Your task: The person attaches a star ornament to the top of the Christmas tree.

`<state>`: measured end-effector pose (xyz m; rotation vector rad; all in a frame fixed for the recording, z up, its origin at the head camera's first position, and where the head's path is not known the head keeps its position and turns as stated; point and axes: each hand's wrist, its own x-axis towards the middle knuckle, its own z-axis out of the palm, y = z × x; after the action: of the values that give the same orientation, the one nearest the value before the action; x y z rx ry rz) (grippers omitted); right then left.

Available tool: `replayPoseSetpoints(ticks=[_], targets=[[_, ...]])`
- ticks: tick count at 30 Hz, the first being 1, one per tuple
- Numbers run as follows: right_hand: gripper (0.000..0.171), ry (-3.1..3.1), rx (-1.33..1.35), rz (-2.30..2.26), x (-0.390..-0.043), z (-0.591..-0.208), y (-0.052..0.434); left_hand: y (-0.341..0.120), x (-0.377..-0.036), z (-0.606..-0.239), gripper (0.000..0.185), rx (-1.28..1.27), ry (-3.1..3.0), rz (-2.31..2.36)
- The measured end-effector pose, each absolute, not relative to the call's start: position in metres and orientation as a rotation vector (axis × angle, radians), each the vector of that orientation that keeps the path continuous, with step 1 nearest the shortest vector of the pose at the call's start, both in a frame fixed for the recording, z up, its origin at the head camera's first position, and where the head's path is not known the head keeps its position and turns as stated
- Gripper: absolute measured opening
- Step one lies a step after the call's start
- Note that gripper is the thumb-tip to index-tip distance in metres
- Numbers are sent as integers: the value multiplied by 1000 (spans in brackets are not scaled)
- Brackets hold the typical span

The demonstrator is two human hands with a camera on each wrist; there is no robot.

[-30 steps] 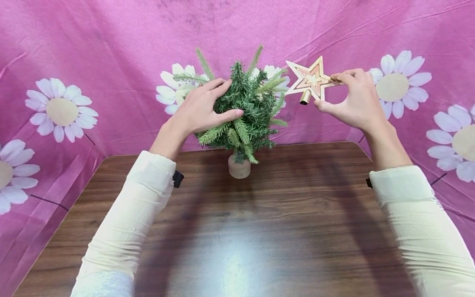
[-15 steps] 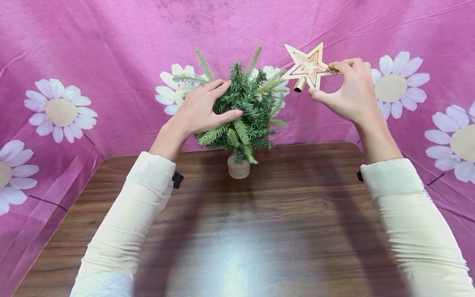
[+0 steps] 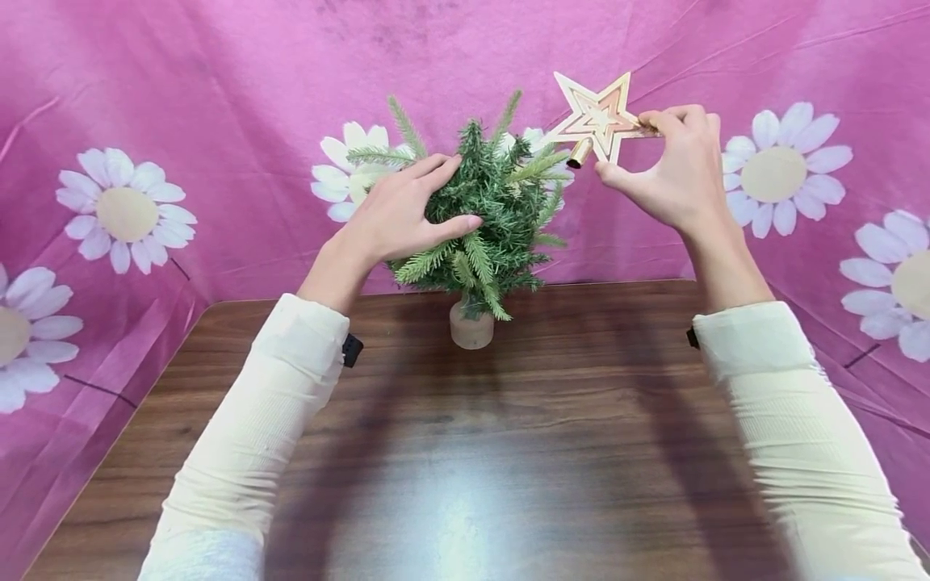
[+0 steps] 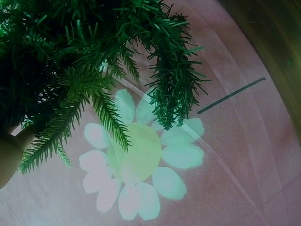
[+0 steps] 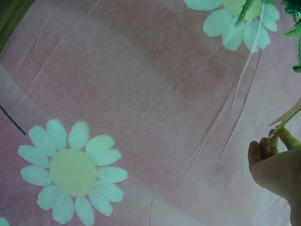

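A pink cloth backdrop (image 3: 240, 48) printed with white, yellow-centred daisies (image 3: 127, 214) spans the back and both sides. Before it lies a dark wood-grain table (image 3: 567, 420). Reaching over this are 2 arms in cream sleeves (image 3: 236, 436). A small artificial tree (image 3: 501, 214) stands upright near the table's back edge, its needles mixing dark and lighter green.

The left hand (image 3: 403, 206) rests on the tree's left side, fingers extended into the foliage and thumb spread wide across the front. The right hand (image 3: 676, 161) pinches a gold 5-pointed star (image 3: 601, 121) between thumb and curled fingers, beside the treetop on the right; its left point overlaps a branch tip in the head view, and whether they touch cannot be told. Under the tree sits a pale round base (image 3: 472, 327). Each cuff has a black device (image 3: 353, 350). From the star's underside juts a short gold tube (image 3: 580, 152), tilted down.
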<state>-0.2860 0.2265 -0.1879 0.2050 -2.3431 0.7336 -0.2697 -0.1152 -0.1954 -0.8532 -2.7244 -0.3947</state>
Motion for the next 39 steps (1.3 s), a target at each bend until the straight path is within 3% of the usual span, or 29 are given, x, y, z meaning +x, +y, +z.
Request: replayPoseSetpoints(ticks=[25,39], targets=[[79,-2303,51,726,-284,-163,183,-113,-269,-195,93,-830,-2730,-346],[74,-2237,78,727,-286,-161,155,-113,-269,-193,95,-856,-2739,-347]])
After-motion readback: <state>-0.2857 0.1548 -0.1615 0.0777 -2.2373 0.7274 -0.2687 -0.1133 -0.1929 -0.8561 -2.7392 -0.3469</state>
